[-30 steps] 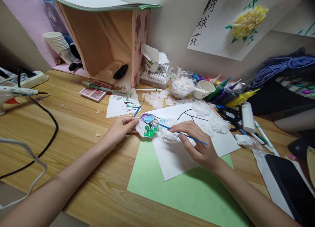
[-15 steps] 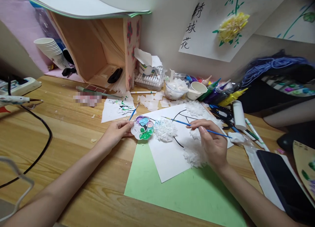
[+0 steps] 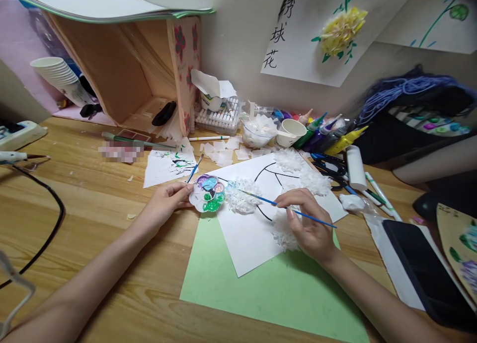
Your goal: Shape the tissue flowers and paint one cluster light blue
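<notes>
Over the wooden desk (image 3: 93, 194), the left hand (image 3: 172, 198) pinches the palette (image 3: 197, 200) just beside the leftmost ruffled white flower (image 3: 244, 204), while the right hand (image 3: 308, 225), closed loosely on the blue brush (image 3: 267, 200), angles it there — light dabs should avoid crushing.

Handwritten characters (image 3: 278, 34) on a white sheet (image 3: 303, 55)
Black "绣球花" runs down its left side; print (image 3: 206, 103) on a tub (image 3: 213, 101) is too small to read.

Black flat rectangular device (image 3: 421, 266), far right. Stack of white paper cups (image 3: 57, 76) back left, beside open-fronted peach box (image 3: 112, 70). Clear plastic marker case (image 3: 219, 118) just right of box. Ruffled yellow flower (image 3: 343, 33) on white wall-hung sheet (image 3: 303, 45).
</notes>
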Demonstrator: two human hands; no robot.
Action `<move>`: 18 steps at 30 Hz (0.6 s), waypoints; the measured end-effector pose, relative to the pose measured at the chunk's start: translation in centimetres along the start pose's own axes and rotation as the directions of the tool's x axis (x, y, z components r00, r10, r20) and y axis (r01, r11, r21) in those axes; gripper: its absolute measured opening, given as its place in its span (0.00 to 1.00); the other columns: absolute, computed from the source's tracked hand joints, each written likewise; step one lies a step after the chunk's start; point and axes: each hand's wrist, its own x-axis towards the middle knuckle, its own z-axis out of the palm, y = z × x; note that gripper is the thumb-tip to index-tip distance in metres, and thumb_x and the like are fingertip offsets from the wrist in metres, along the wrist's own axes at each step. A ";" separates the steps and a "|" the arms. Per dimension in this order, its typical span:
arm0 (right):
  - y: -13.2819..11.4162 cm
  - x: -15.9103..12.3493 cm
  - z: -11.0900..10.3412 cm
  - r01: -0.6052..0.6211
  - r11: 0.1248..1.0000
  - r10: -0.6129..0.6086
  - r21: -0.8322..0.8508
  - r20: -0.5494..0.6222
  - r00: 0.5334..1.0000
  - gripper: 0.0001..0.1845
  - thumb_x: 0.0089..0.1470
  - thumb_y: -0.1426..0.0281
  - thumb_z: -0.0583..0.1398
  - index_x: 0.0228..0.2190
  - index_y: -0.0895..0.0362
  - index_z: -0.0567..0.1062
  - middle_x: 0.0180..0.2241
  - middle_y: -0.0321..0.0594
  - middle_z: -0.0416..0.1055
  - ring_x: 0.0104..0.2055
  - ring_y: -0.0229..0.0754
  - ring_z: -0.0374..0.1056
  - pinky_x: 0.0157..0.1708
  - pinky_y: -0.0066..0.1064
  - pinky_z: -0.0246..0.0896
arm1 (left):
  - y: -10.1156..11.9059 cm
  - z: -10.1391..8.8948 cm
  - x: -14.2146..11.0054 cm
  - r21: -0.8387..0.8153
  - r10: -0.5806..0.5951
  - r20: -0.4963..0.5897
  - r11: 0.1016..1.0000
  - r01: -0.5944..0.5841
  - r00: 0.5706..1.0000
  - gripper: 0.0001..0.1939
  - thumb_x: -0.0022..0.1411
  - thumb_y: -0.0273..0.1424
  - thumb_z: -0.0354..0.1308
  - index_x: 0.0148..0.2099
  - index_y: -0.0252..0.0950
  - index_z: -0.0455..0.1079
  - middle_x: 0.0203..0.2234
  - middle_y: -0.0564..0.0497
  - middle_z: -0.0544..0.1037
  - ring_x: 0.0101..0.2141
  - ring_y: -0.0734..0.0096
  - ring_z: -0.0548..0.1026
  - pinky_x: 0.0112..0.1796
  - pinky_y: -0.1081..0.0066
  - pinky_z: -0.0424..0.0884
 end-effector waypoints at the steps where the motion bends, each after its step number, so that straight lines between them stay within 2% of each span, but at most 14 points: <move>1: -0.1 0.1 0.0 0.006 1.000 -0.006 -0.013 0.007 1.000 0.08 0.51 0.76 0.53 0.33 0.55 0.69 0.32 0.41 0.68 0.37 0.43 0.63 0.38 0.38 0.57 | 0.0 0.0 0.0 -0.002 -0.002 0.004 1.000 0.002 1.000 0.15 0.47 0.41 0.64 0.32 0.34 0.75 0.28 0.50 0.79 0.32 0.68 0.76 0.40 0.71 0.73; 7: -0.5 0.5 -0.3 -0.010 1.000 0.010 0.007 0.011 1.000 0.08 0.52 0.77 0.53 0.33 0.55 0.69 0.32 0.41 0.68 0.37 0.43 0.63 0.38 0.38 0.57 | 0.0 -0.1 -0.1 0.016 -0.005 0.002 1.000 0.005 1.000 0.15 0.48 0.42 0.63 0.33 0.35 0.75 0.28 0.51 0.79 0.33 0.71 0.76 0.38 0.74 0.72; 13: -0.8 0.9 -0.5 -0.042 0.999 0.042 -0.010 0.014 0.999 0.08 0.52 0.76 0.53 0.33 0.55 0.70 0.32 0.40 0.68 0.37 0.43 0.63 0.38 0.38 0.58 | -0.1 -0.2 0.0 0.031 -0.004 -0.009 0.999 0.005 1.000 0.17 0.47 0.43 0.63 0.34 0.34 0.75 0.30 0.49 0.79 0.32 0.69 0.76 0.39 0.71 0.72; 18: -0.8 1.1 -0.7 -0.049 0.999 0.049 -0.011 0.076 0.996 0.07 0.53 0.75 0.53 0.33 0.55 0.70 0.32 0.40 0.69 0.37 0.42 0.64 0.37 0.37 0.59 | -0.2 -0.2 0.0 0.030 0.007 0.003 1.000 -0.008 1.000 0.18 0.48 0.42 0.62 0.35 0.33 0.75 0.31 0.48 0.79 0.34 0.67 0.76 0.41 0.69 0.72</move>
